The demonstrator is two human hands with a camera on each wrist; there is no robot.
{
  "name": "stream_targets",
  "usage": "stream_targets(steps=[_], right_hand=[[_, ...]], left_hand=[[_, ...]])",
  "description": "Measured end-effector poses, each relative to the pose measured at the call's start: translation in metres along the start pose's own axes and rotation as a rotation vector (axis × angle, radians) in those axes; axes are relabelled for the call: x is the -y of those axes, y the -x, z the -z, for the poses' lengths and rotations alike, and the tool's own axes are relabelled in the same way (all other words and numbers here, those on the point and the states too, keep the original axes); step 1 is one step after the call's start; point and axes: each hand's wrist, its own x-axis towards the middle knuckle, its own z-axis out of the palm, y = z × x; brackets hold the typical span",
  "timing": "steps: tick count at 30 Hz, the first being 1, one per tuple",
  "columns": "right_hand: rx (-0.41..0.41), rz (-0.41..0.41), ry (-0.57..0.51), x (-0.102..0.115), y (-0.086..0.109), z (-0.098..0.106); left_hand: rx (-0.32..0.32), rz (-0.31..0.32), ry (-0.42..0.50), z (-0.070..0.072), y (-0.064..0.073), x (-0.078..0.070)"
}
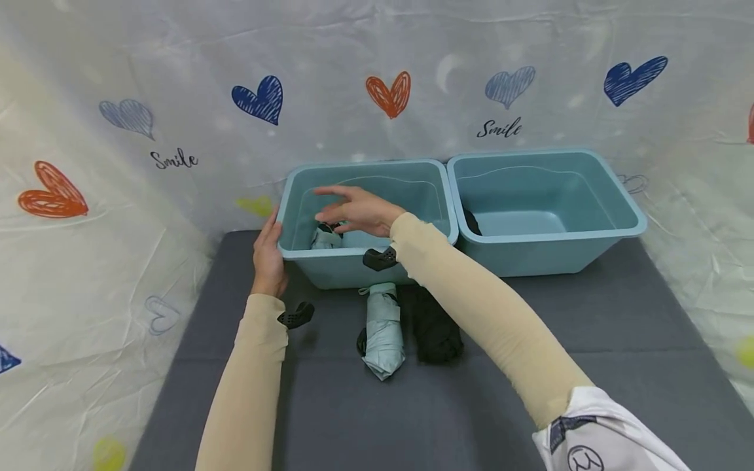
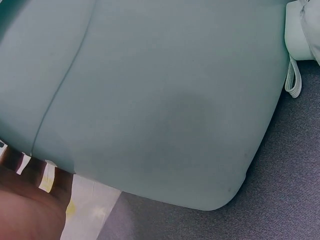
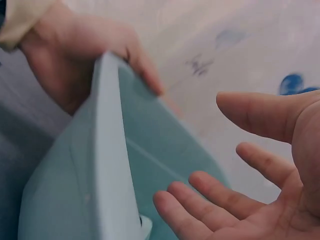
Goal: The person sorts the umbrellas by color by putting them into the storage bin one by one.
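reaching into left tub

hovers right hand over a pale bundle inside, with fingers spread, gripping nothing; braces left hand against the tub's end, with fingers nearly straight. looks like placing or fetching; cannot tell which. probably calls next for pinching that bundle or withdrawing toward pale umbrella and black bundle on table. in right tub, a dark item, partly hidden.

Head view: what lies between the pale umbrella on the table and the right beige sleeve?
A black bundle, partly hidden by the sleeve, beside the umbrella, in the head view.
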Motion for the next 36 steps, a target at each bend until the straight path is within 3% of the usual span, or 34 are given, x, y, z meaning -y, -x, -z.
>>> stream_targets(steps=[11, 21, 29, 36], right_hand=[[0.008, 0.215, 0.06, -0.004, 0.081, 0.008], [-0.055, 0.298, 0.13, -0.023, 0.147, 0.015], [-0.118, 0.27, 0.112, -0.054, 0.195, 0.021], [-0.23, 0.157, 0.155, -0.095, 0.224, 0.03]], left_hand=[[-0.019, -0.004, 0.005, -0.003, -0.002, 0.001], [-0.022, 0.013, 0.035, -0.003, -0.002, 0.001], [-0.013, 0.013, 0.02, -0.003, -0.001, 0.002], [-0.006, 0.01, 0.014, -0.002, -0.001, 0.002]])
